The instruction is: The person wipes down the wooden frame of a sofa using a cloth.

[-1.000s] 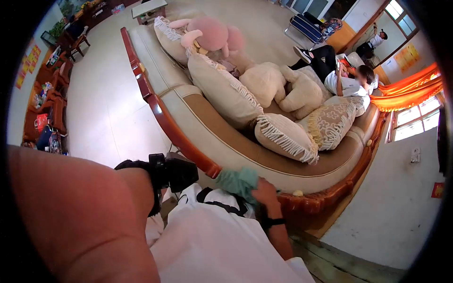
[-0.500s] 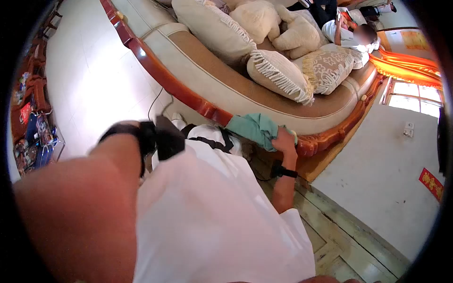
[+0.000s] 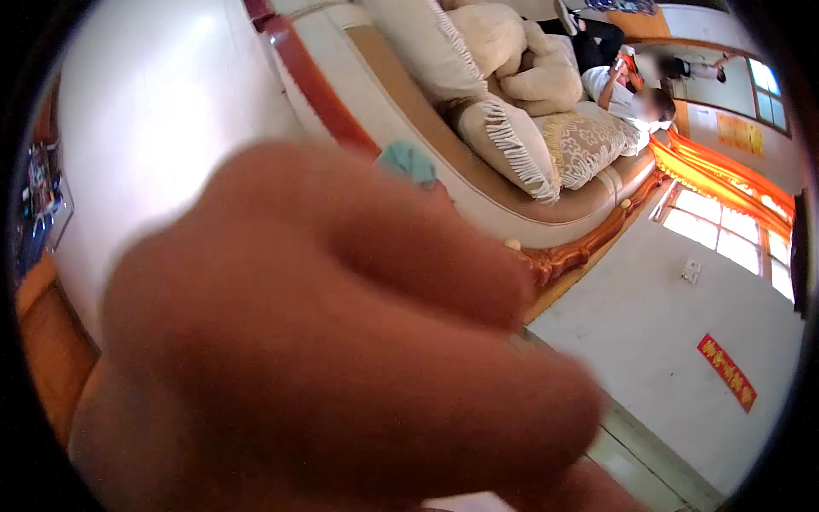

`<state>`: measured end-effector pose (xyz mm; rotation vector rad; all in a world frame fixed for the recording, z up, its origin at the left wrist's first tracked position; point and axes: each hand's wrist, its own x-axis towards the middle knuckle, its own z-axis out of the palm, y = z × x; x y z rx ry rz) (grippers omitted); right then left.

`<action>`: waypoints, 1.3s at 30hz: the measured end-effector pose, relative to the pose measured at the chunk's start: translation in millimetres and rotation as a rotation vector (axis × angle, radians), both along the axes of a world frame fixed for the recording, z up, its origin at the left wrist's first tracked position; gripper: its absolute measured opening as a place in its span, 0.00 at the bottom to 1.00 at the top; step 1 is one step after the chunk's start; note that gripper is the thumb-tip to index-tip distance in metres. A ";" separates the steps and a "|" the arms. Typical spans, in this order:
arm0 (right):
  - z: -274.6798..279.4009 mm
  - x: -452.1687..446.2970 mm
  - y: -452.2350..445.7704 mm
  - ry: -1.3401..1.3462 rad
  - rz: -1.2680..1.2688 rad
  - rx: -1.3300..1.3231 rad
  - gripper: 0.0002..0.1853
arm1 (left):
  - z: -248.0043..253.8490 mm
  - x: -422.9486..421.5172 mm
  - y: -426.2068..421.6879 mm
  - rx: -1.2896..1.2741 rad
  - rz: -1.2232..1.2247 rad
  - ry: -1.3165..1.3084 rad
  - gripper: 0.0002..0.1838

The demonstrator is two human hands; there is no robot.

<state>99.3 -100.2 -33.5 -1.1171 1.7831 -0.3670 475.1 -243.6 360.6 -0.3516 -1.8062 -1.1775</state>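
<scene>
Green cloth (image 3: 408, 164), just left of upper center in the head view, pokes out past the knuckles of a huge blurry left hand (image 3: 341, 324). It's up against the outer edge of the sofa (image 3: 418, 115), right by the reddish wood trim (image 3: 311, 85), but most of it's hidden, so idk how it's bunched.

L hand is super close to the cam and fills the lower left + middle of the frame. Fingers point right and look loosely bent w/ a narrow gap btwn two of them; can't tell if it's holding anything b/c the palm side doesn't show. R hand's blocked from sight, so can't tell what it's doing tbh.

Top center there's a cream plush toy (image 3: 490, 38), w/ a fringed pillow (image 3: 503, 145) below it and a patterned pillow (image 3: 593, 149) touching that one on the right. Person in a white top (image 3: 627, 101) is on the sofa, upper right. Orange curtain (image 3: 717, 175) + bright window (image 3: 712, 226) on the far right, then a wall outlet (image 3: 691, 271) and a red paper strip (image 3: 727, 373) lower down. Pale floor (image 3: 153, 111), upper left.
</scene>
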 end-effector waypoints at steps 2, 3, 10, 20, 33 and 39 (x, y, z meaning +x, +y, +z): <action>18.8 6.3 12.6 0.195 0.079 -0.102 0.36 | -4.1 17.1 -7.8 0.024 0.008 0.005 0.14; 27.2 13.7 12.1 0.200 0.094 -0.099 0.36 | -6.4 23.6 -10.5 0.031 0.009 0.008 0.14; 44.7 55.5 9.5 0.523 0.183 -0.363 0.41 | -20.2 30.4 -29.4 0.134 0.016 -0.074 0.14; 43.1 96.3 -103.5 0.239 0.403 -0.217 0.32 | -329.6 -53.5 -28.1 0.089 -0.097 -1.230 0.30; 34.8 116.7 -218.0 0.182 0.632 0.145 0.49 | -326.1 -71.2 -26.0 0.053 0.738 -1.559 0.21; -16.6 48.3 -158.4 -0.289 0.536 -0.083 0.36 | -339.4 -107.8 -10.5 -0.201 0.838 -1.355 0.24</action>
